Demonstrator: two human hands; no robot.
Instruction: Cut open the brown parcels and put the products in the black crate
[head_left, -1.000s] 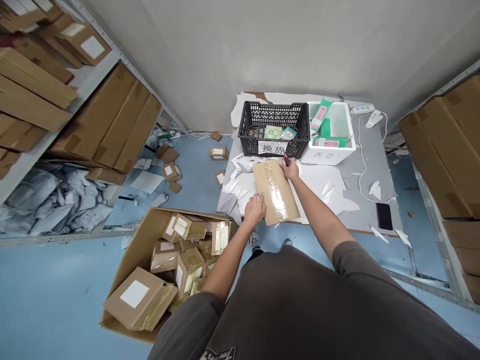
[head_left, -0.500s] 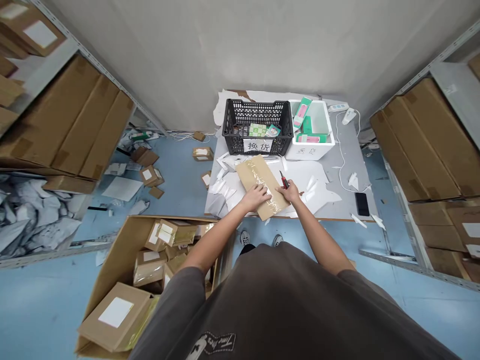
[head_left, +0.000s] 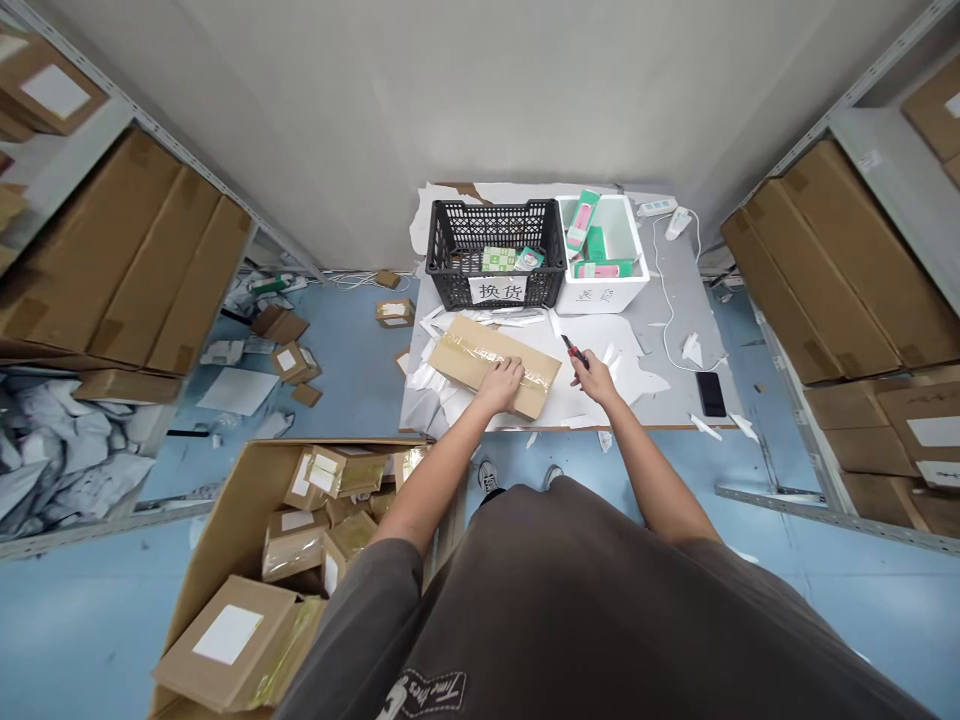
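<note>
A flat cardboard box (head_left: pixel 469 350) lies at a slant near the table's front edge, with shiny clear tape running along its top. My left hand (head_left: pixel 501 385) grips the box at its near side, fingers over the top face. My right hand (head_left: pixel 594 380) is closed around a red and black utility knife (head_left: pixel 574 351), its blade pointing up and to the left. The knife is just right of the box, apart from it. White paper (head_left: pixel 622 345) covers part of the table under and around the box.
Behind the box stand a black plastic crate (head_left: pixel 442 285) and a white foam box (head_left: pixel 604 297) holding green and pink packages. A phone (head_left: pixel 710 394) and a white cable lie at right. A large carton (head_left: pixel 225 510) of parcels is at my left; shelves flank both sides.
The cardboard box has turned so that its length runs more across the table. My right hand has left its edge, with the knife still in it; my left hand stays on the box.
</note>
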